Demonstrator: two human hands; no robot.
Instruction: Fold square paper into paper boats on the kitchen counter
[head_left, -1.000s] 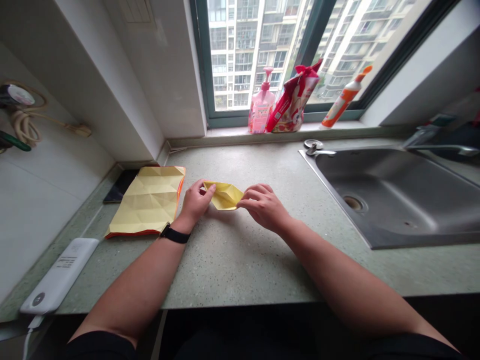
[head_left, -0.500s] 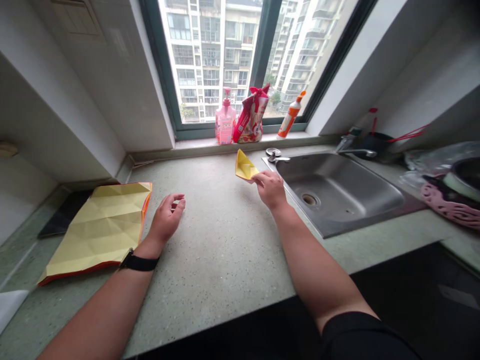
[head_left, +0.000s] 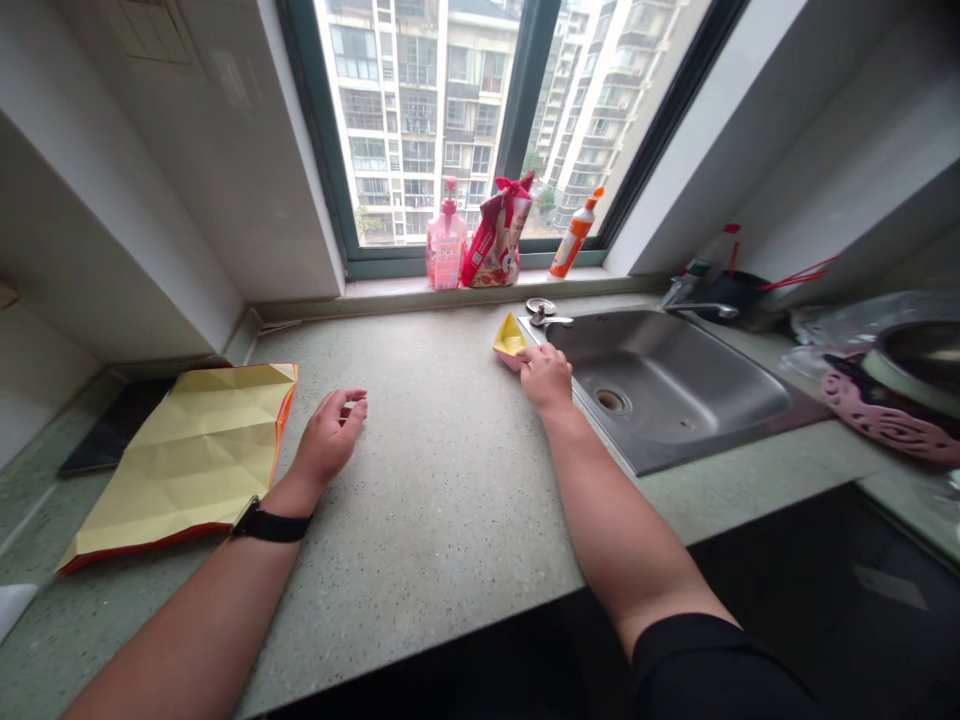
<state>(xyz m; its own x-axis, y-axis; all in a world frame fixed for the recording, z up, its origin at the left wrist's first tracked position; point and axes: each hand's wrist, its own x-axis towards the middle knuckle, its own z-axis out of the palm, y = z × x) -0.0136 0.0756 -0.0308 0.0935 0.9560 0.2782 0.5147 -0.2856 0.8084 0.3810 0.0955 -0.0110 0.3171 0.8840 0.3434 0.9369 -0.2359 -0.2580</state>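
Creased yellow sheets point(head_left: 191, 440) lay nr L edge of the worktop point(head_left: 427, 520); just R of them, L hand point(head_left: 330, 430) had fingers loosely curled, released. R hand point(head_left: 546, 377) pinched the folded yellow paper point(head_left: 510, 338) twd worktop's back edge, by back L corner of sink point(head_left: 697, 370).

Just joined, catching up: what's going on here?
The person's right hand holds a folded yellow paper shape beside the rectangular steel sink. The left hand holds nothing, half curled at the speckled grey-green counter. Creased pale yellow paper with red edges lies to its left.
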